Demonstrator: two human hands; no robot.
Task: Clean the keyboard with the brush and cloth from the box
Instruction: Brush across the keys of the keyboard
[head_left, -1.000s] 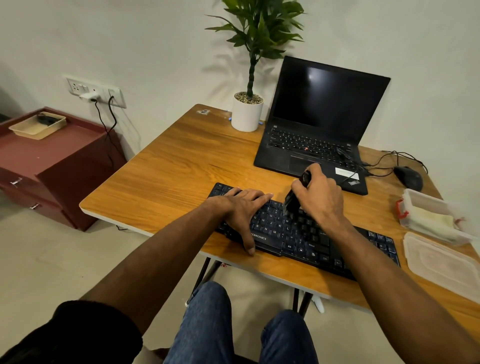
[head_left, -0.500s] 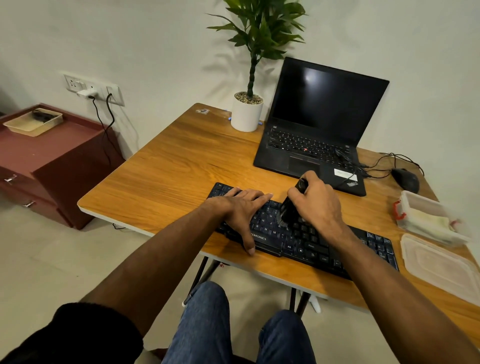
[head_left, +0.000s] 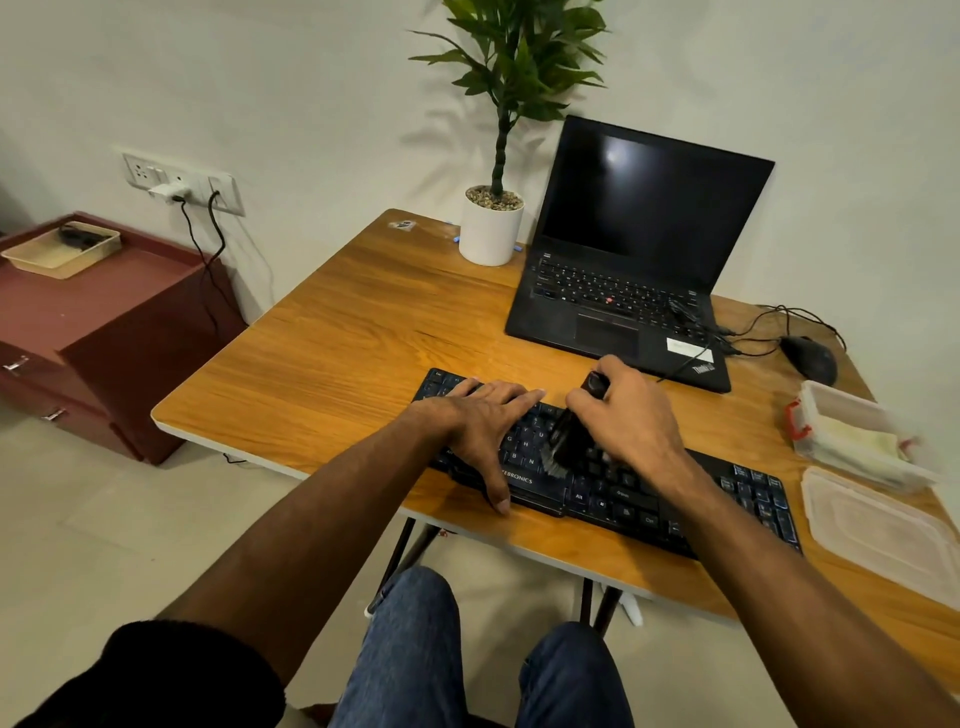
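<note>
A black keyboard (head_left: 737, 493) lies along the front edge of the wooden table (head_left: 337, 364). My left hand (head_left: 483, 431) rests flat on its left part, fingers spread, thumb over the front edge. My right hand (head_left: 628, 415) grips a black brush (head_left: 566, 441) with its bristles down on the keys near the middle of the keyboard. At the right edge stands a clear plastic box (head_left: 831, 410) with a red clasp, and a pale yellow cloth (head_left: 862, 447) lies inside it.
The box's clear lid (head_left: 883, 530) lies in front of the box. An open black laptop (head_left: 639, 260) stands behind the keyboard, with a potted plant (head_left: 493, 228) to its left and a black mouse (head_left: 810, 358) with cables to its right. A maroon cabinet (head_left: 93, 332) stands at the left.
My right hand has moved the brush left and toward the front of the keyboard, across the keys. My left hand has stayed in place on the keyboard.
</note>
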